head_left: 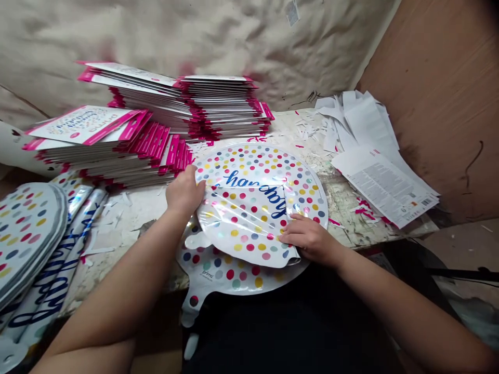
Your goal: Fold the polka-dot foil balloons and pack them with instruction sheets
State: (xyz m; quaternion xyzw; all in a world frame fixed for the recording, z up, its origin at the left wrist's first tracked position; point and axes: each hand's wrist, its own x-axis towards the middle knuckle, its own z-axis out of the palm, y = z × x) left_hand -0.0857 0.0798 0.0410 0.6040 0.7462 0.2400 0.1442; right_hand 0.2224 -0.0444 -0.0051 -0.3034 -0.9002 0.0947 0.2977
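Observation:
A flat white foil balloon (241, 202) with coloured dots and blue lettering lies partly folded over at the front of the table. My left hand (183, 193) is closed on its left edge, thumb along the fold. At the fold's lower right edge, my right hand (310, 240) grips the foil, fingers on top and thumb out of sight. Beneath lies another dotted balloon (234, 283), its neck and tail hanging past the table edge toward my lap.
Stacks of white-and-pink packets (148, 98) stand at the back left. More flat balloons (27, 228) are piled at far left. Loose papers and a printed card (390, 184) lie at the right. Paper scraps (307, 127) litter the worn table (346, 218); a brown panel (436, 119) rises on the right.

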